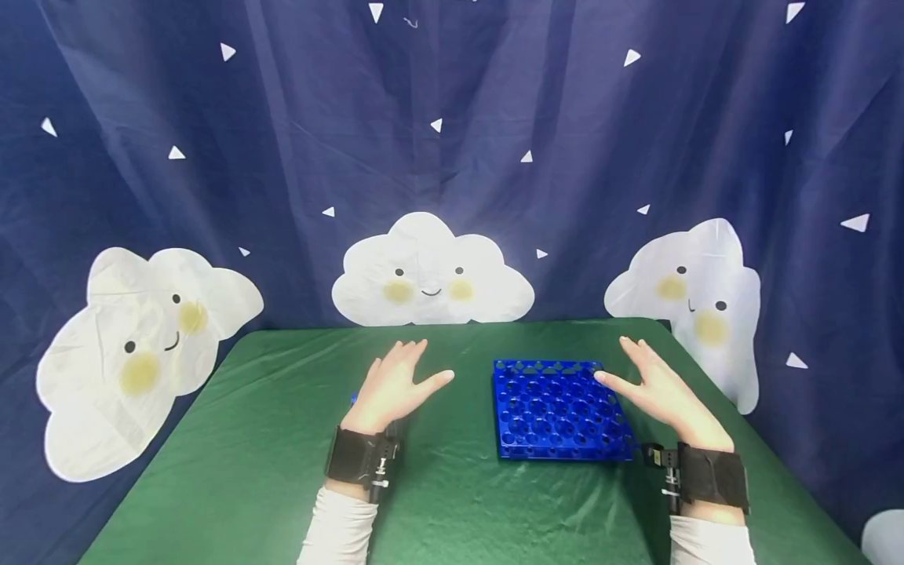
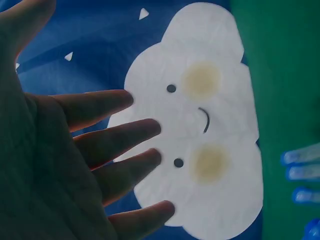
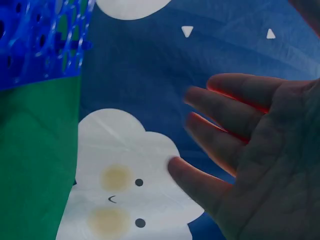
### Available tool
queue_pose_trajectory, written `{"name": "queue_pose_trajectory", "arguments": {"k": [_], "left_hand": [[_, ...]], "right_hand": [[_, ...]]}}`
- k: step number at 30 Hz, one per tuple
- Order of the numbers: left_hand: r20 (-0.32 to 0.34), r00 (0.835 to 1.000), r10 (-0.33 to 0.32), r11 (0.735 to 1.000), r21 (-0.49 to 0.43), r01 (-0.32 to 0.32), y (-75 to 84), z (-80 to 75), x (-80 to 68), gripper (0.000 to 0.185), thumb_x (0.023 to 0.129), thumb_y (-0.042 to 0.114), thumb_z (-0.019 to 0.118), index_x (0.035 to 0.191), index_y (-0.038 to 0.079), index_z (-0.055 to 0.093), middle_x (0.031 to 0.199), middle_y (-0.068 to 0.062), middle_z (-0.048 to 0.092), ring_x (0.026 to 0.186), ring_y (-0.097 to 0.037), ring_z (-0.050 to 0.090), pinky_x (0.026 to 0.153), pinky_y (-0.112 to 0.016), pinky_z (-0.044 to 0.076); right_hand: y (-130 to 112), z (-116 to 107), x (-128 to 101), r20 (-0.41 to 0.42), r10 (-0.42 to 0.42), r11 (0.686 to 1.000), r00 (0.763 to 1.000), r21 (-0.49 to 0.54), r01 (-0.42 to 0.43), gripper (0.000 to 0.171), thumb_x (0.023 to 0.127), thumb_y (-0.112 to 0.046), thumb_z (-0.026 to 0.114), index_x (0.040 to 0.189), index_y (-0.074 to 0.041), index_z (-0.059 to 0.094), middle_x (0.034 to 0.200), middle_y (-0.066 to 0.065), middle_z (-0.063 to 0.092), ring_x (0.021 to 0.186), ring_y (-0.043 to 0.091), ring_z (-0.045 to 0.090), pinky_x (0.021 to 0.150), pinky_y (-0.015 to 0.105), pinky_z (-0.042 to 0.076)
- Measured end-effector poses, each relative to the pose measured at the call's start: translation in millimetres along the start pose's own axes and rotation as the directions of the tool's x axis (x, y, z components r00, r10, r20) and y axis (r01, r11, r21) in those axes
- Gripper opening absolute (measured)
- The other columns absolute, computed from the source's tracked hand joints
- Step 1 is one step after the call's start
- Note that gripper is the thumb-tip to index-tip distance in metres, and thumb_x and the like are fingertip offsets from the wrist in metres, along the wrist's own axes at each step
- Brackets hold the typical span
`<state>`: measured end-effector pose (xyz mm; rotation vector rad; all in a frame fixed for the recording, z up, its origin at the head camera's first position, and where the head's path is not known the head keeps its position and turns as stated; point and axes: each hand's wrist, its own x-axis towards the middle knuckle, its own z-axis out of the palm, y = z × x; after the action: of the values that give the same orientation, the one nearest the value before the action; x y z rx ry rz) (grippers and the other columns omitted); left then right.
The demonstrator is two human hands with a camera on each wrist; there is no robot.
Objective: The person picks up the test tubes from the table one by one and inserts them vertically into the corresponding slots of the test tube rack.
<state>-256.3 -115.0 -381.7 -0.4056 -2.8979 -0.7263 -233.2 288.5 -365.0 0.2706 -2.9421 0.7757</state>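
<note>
Lying on the green counter (image 1: 254, 471), the blue tube rack (image 1: 558, 412) sits between both flat, spread hands: right hand (image 1: 667, 392) at its right edge, left hand (image 1: 395, 388) apart on its left.

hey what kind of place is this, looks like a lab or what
Probably a staged recording booth, not a real lab: a blue tube rack sits on a green-clothed table, and a navy curtain with cartoon clouds hangs behind it.
</note>
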Motion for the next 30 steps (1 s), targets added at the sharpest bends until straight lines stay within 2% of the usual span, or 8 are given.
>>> {"name": "queue_pose_trajectory", "arguments": {"k": [5,10,17,21,24,26,30], "left_hand": [[0.027,1.0,-0.001,1.0,-0.032,0.002,6.1,13.9,1.7,0.081,0.086,0.071,0.051,0.143,0.013,0.048,0.145,-0.008,0.052,0.138,-0.03,0.045,0.111,-0.05,0.037],[0.056,0.998,0.03,0.999,-0.047,-0.027,16.7,30.3,3.8,0.078,0.086,0.071,0.052,0.139,0.014,0.053,0.138,-0.009,0.059,0.129,-0.03,0.054,0.104,-0.048,0.045],[0.152,0.984,0.089,0.995,-0.056,-0.081,35.8,58.1,4.8,0.076,0.086,0.069,0.053,0.132,0.01,0.059,0.126,-0.01,0.066,0.116,-0.028,0.063,0.092,-0.045,0.052],[0.169,0.981,0.096,0.995,-0.051,-0.088,44.1,72.8,3.6,0.07,0.086,0.065,0.057,0.126,0.008,0.064,0.105,-0.007,0.073,0.097,-0.022,0.069,0.077,-0.037,0.056],[0.171,0.981,0.087,0.995,-0.061,-0.078,49.0,80.7,2.1,0.064,0.086,0.059,0.062,0.121,0.006,0.066,0.093,-0.004,0.073,0.084,-0.019,0.069,0.069,-0.034,0.054],[0.175,0.981,0.083,0.995,-0.063,-0.073,51.3,85.5,1.6,0.06,0.086,0.056,0.064,0.119,0.006,0.068,0.095,-0.005,0.074,0.084,-0.02,0.069,0.069,-0.034,0.055],[0.182,0.979,0.09,0.995,-0.056,-0.081,53.2,94.6,2.2,0.055,0.086,0.053,0.066,0.115,0.006,0.07,0.108,-0.009,0.074,0.093,-0.024,0.071,0.074,-0.037,0.056]], "right_hand": [[3.9,2.5,0.2,0.044,0.04,0.999,0.998,-0.012,-0.039,0.085,0.094,-0.058,0.051,0.15,0.002,0.028,0.148,0.032,0.038,0.133,0.052,0.038,0.101,0.066,0.036],[9.2,7.2,1.6,0.075,0.045,0.999,0.996,-0.026,-0.043,0.081,0.094,-0.055,0.052,0.144,0.007,0.037,0.14,0.034,0.047,0.129,0.052,0.044,0.098,0.064,0.04],[17.7,10.2,1.8,0.155,0.041,0.998,0.987,-0.054,-0.033,0.079,0.092,-0.049,0.059,0.135,0.016,0.043,0.123,0.033,0.06,0.115,0.048,0.057,0.091,0.057,0.048],[22.0,12.5,2.6,0.185,0.039,0.997,0.982,-0.071,-0.026,0.074,0.091,-0.044,0.061,0.13,0.018,0.047,0.114,0.029,0.064,0.105,0.042,0.061,0.087,0.054,0.05],[24.6,14.5,3.4,0.201,0.052,0.997,0.978,-0.071,-0.039,0.073,0.092,-0.043,0.061,0.129,0.018,0.048,0.115,0.03,0.064,0.106,0.043,0.061,0.088,0.054,0.05],[26.2,15.4,3.6,0.212,0.061,0.996,0.975,-0.069,-0.048,0.072,0.092,-0.042,0.061,0.128,0.019,0.048,0.116,0.032,0.062,0.108,0.045,0.06,0.088,0.055,0.05],[29.6,16.2,4.6,0.228,0.076,0.995,0.971,-0.084,-0.058,0.069,0.093,-0.04,0.061,0.126,0.02,0.049,0.118,0.035,0.06,0.111,0.05,0.057,0.09,0.057,0.049]]}}
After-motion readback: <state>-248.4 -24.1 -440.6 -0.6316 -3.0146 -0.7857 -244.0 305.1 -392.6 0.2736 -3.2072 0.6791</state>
